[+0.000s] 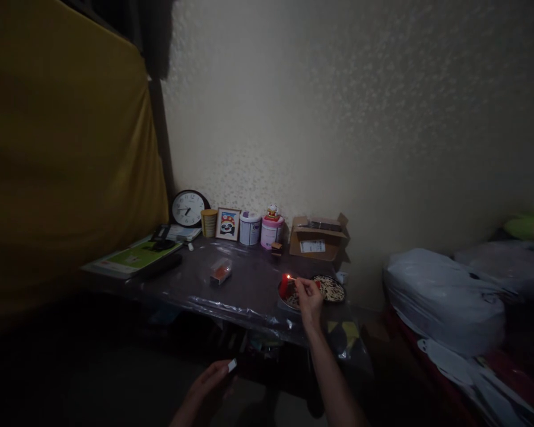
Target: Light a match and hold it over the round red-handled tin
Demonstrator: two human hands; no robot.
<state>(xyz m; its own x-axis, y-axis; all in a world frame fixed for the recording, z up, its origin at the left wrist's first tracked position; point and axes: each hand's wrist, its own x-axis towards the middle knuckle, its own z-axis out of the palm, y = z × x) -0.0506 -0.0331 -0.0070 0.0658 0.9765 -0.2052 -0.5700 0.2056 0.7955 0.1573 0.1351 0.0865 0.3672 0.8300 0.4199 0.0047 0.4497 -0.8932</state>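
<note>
While no writing is reading clearly in this dim room, the right hand (309,296) is reaching out, pinching a lit match (292,277) at the red candle (284,287) near the table's (249,284) front right edge; left hand (211,382) is gripping a small white box (232,365) low, off the table.

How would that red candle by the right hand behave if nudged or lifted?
The red candle looks short and upright, standing in a shallow dish, so it probably tips easily if nudged. It looks small, so likely light. A flame shows at its top beside the match in the right hand, so wax may soften and feel slippery.
</note>
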